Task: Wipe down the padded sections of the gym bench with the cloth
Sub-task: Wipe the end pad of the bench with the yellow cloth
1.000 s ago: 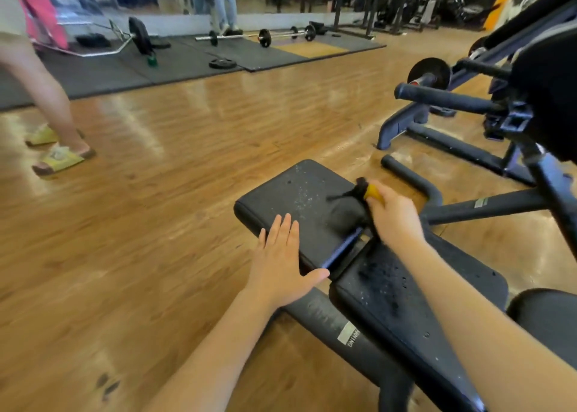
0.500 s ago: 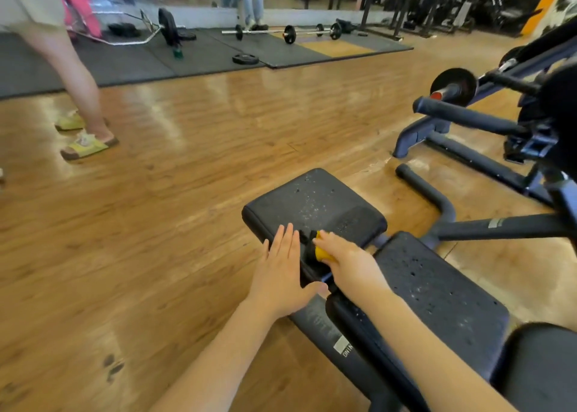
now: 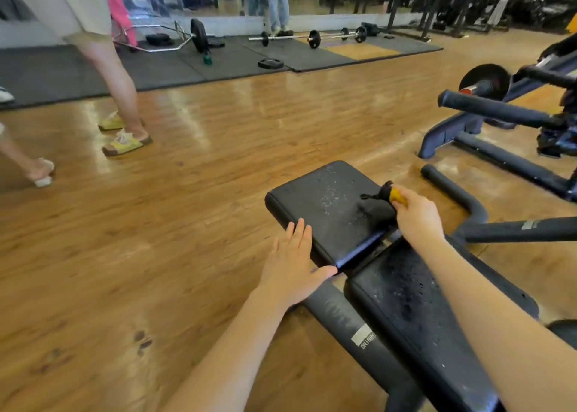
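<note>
The gym bench has a black seat pad (image 3: 318,202) speckled with droplets and a longer black back pad (image 3: 415,305) nearer me, with a gap between them. My right hand (image 3: 416,216) grips a dark cloth with a yellow part (image 3: 379,204) and presses it on the right side of the seat pad. My left hand (image 3: 292,265) lies flat with fingers together on the seat pad's near left corner, holding nothing.
A black machine frame with a foot bar (image 3: 452,193) and handles (image 3: 493,109) stands right of the bench. A person in yellow sandals (image 3: 125,141) walks on the wooden floor at left. Barbells (image 3: 312,37) lie on dark mats at the back.
My right hand has swept the cloth from the gap beside my left hand out to the right part of the seat pad. The person at left has stepped nearer.
</note>
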Available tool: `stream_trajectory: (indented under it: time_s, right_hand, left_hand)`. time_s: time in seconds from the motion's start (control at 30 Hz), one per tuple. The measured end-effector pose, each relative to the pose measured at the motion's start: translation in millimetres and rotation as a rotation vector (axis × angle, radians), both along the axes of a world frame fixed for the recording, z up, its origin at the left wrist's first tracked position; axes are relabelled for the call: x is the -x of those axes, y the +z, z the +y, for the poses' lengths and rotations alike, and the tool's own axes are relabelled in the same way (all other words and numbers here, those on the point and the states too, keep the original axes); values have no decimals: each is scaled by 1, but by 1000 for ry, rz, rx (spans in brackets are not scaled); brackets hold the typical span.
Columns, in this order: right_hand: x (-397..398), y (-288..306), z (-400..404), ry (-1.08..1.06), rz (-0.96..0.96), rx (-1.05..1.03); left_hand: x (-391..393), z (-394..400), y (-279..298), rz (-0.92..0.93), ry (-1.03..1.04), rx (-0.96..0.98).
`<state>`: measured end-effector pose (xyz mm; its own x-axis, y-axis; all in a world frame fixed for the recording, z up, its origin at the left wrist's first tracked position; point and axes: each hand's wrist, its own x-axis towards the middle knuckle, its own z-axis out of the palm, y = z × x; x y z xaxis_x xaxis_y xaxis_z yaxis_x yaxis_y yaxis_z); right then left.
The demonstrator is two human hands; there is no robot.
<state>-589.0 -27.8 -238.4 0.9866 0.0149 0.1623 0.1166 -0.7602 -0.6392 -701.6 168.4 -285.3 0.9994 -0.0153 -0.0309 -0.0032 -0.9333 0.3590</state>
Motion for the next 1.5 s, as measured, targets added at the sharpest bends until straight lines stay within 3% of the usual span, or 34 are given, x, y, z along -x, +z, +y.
stream_trajectory:
  time_s: [0.2, 0.47, 0.57, 0.67, 0.73, 0.83, 0.93, 1.07, 1.27, 1.33, 1.4, 1.47, 1.5]
  right_hand:
    - [7, -33, 27, 110, 114, 98]
    - [77, -59, 104, 631, -52, 301]
    - [74, -61, 103, 716, 23, 312]
    - [51, -49, 89, 547, 58, 68]
    - [22, -44, 74, 286, -17, 21]
    - [-17, -44, 51, 67, 56, -5]
    - [-26, -54, 41, 77, 161, 87]
    - [-16, -55, 53, 114, 86, 175]
    - [45, -72, 107, 532, -24, 354]
    - [60, -76, 117, 628, 78, 457]
    - [65, -71, 114, 625, 135, 238]
    - [60, -55, 100, 450, 72, -11]
    - [50, -47, 90, 342, 22, 17]
  left_hand:
    - [33, 2, -12, 14, 48, -38]
    - [25, 28, -36, -43, 197, 80]
    - [19, 31, -44, -50, 213, 131]
    - [14, 35, -50, -18, 253, 182]
    - [12, 36, -51, 1, 243, 175]
    - [11, 32, -51, -16, 229, 163]
    - [9, 26, -48, -25, 196, 154]
    - [3, 22, -42, -46, 164, 149]
    - [3, 35, -45, -67, 205, 180]
    - [6, 39, -50, -63, 231, 211]
    - [10, 41, -54, -39, 267, 264]
    - [13, 40, -55, -7, 278, 292]
    - [13, 38, -55, 1, 268, 287]
